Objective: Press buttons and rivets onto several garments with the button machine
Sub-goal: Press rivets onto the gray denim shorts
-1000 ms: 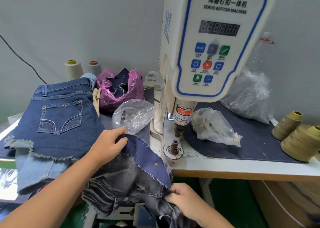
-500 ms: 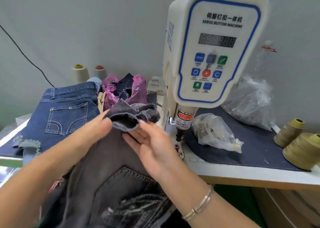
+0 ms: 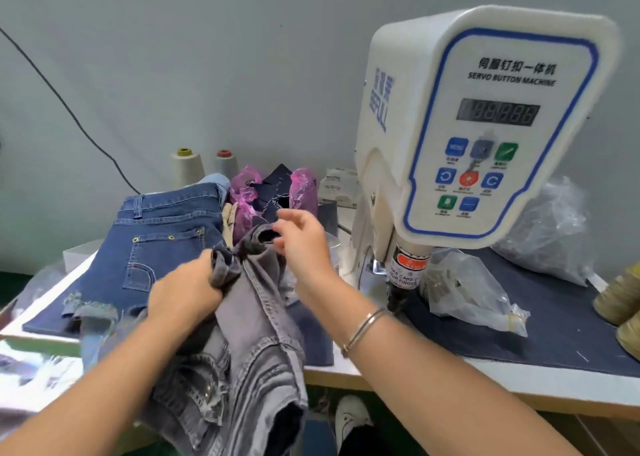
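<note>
Grey denim garment (image 3: 249, 324) hangs bunched in front of me over the near edge of the desk (image 3: 398, 369), its top end lifted between my hands. My left hand (image 3: 183, 293) has its fingers curled tight round a gathered fold of it, while my right hand (image 3: 304, 241) pinches the rolled edge with thumb and fingertips, just left of the button machine (image 3: 485, 126). Blue denim shorts (image 3: 156, 244) lie flat on the desk behind my left hand.

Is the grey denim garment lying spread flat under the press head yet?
No. The grey garment is bunched, gripped by the left hand and right hand, left of the button machine.
</note>
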